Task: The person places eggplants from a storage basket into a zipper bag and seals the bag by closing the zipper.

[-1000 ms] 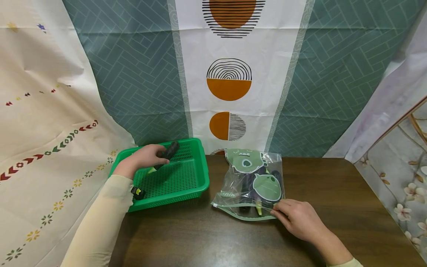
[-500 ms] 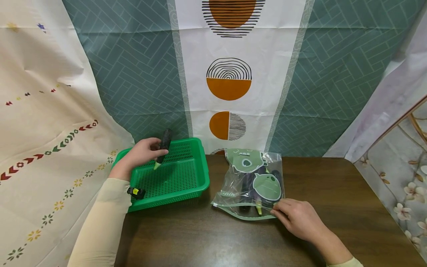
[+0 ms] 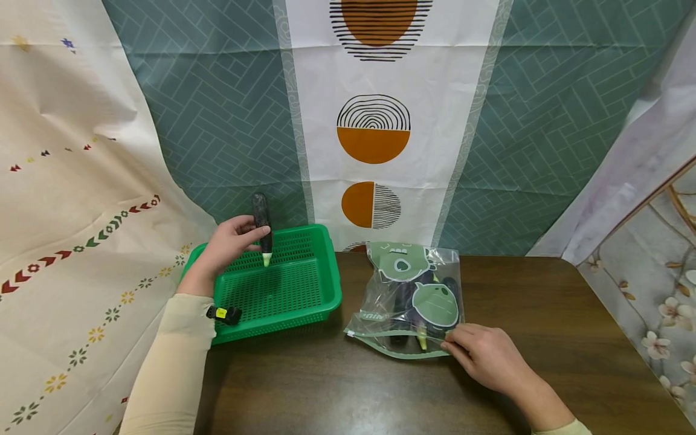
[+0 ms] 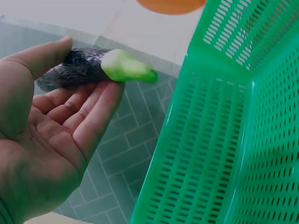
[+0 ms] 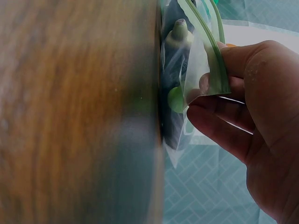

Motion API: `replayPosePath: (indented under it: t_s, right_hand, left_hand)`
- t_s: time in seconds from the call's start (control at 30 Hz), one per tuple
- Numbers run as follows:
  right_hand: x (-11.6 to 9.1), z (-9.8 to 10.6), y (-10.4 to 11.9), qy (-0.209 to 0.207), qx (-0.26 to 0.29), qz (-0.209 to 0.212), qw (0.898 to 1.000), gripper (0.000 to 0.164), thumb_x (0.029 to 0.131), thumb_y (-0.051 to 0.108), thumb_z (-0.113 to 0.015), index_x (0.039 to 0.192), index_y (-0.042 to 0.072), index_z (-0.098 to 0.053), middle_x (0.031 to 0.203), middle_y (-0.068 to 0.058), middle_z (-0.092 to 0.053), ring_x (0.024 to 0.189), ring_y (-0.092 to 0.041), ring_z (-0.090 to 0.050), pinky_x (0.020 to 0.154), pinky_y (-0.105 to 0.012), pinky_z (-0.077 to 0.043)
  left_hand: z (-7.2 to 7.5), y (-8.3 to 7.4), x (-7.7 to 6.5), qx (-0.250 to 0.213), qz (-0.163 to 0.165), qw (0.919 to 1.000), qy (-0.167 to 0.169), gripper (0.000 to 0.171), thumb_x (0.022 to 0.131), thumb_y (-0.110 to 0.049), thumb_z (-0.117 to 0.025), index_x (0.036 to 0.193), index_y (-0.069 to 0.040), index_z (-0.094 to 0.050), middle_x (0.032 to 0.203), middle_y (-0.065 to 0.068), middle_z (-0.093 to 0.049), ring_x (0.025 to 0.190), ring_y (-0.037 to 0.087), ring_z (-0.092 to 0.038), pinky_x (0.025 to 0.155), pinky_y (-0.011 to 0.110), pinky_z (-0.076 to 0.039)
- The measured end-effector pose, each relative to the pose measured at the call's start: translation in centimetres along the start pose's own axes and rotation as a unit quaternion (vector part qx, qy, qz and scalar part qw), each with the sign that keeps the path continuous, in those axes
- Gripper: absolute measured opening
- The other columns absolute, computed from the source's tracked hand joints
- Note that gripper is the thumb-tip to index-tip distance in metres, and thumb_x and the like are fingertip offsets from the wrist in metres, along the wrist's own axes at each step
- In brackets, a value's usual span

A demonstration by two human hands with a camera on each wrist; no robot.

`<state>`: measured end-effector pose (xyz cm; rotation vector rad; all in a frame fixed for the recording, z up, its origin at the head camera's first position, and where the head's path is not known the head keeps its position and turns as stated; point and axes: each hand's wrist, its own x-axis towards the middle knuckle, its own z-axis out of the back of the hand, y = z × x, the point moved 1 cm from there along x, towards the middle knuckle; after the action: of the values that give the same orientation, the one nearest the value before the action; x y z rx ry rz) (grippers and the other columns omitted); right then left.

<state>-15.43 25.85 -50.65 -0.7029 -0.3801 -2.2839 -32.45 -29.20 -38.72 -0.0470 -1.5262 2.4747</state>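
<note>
The left arm, in a cream sleeve [image 3: 173, 356], extends forward past the left side of the basket. A black wrist device with a yellow label [image 3: 222, 313] is worn at the left wrist. The left hand [image 3: 228, 244] is raised, with its thumb on one side and its fingers on the other, pinching an elongated, near-black vegetable with a pale green stem end [image 3: 261, 219]. In the head view, this vegetable stands nearly upright at the fingertips: the dark end points up, in front of the teal herringbone-patterned cloth [image 3: 228, 121], and the stem end points down over the rear part of the basket.

The right hand [image 3: 486, 356] is low over the brown wood-grain table [image 3: 326, 386]. Its thumb and fingers grip the right-hand corner of the bag mouth.

Containers:
- Green rectangular plastic basket [image 3: 329, 272]: sits on the table at the left; its floor and walls are perforated.
- Clear plastic zip bag with green printed shapes [image 3: 375, 305]: lies on the table to the right of the basket, apart from it. The green-edged mouth faces the person; a white slider [image 3: 350, 333] is at its left end. Several dark vegetables with green stems [image 3: 401, 302] lie inside; the exact count cannot be told.
</note>
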Motion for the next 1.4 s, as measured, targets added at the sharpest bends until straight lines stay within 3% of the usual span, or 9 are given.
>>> replayPosePath:
  t_s: [0.13, 0.23, 0.53, 0.73, 1.4]
  right_hand:
    - [0.1, 0.1, 0.0, 0.003, 0.000, -0.003, 1.000, 0.025, 0.081, 0.017, -0.097, 0.091, 0.025, -0.075, 0.084, 0.018, -0.069, 0.071, 0.003, -0.061, 0.056, -0.024, -0.051]
    - [0.1, 0.1, 0.1, 0.005, 0.000, -0.006, 1.000, 0.025, 0.082, 0.017, -0.097, 0.091, 0.025, -0.075, 0.084, 0.018, -0.069, 0.071, 0.003, -0.061, 0.056, -0.024, -0.051]
    - [0.1, 0.2, 0.2, 0.006, -0.002, -0.006, 1.000, 0.024, 0.082, 0.017, -0.097, 0.090, 0.025, -0.076, 0.084, 0.018, -0.069, 0.071, 0.003, -0.060, 0.056, -0.023, -0.051]
    - [0.1, 0.2, 0.2, 0.004, -0.002, -0.004, 1.000, 0.025, 0.081, 0.017, -0.097, 0.090, 0.026, -0.075, 0.083, 0.018, -0.068, 0.071, 0.003, -0.060, 0.055, -0.023, -0.050]
    - [0.1, 0.2, 0.1, 0.011, -0.002, -0.013, 1.000, 0.023, 0.083, 0.019, -0.097, 0.090, 0.025, -0.076, 0.084, 0.018, -0.069, 0.071, 0.003, -0.060, 0.056, -0.024, -0.051]
  left_hand:
    - [-0.4, 0.0, 0.2, -0.075, -0.031, 0.9967, 0.000, 0.065, 0.113, -0.038, -0.069, 0.156, 0.007, -0.052, 0.134, 0.019, -0.073, 0.114, 0.023, -0.078, 0.098, 0.044, -0.064]
    - [-0.9, -0.2, 0.2, -0.115, -0.048, 0.9922, -0.001, 0.059, 0.114, -0.035, -0.068, 0.149, 0.011, -0.055, 0.120, 0.010, -0.078, 0.109, 0.021, -0.080, 0.094, 0.040, -0.066]
    - [-2.2, -1.6, -0.5, -0.186, -0.072, 0.9797, -0.022, 0.045, 0.115, -0.032, -0.066, 0.137, 0.007, -0.061, 0.125, 0.012, -0.069, 0.116, 0.023, -0.078, 0.095, 0.040, -0.065]
    - [-3.3, -2.1, -1.0, -0.191, -0.066, 0.9792, -0.017, 0.058, 0.116, -0.032, -0.064, 0.146, 0.016, -0.053, 0.124, 0.009, -0.072, 0.108, 0.020, -0.081, 0.094, 0.038, -0.066]
    - [-6.9, -3.1, -2.7, -0.190, -0.049, 0.9804, 0.015, 0.052, 0.117, -0.033, -0.062, 0.147, 0.008, -0.058, 0.124, 0.014, -0.074, 0.110, 0.023, -0.079, 0.091, 0.039, -0.066]
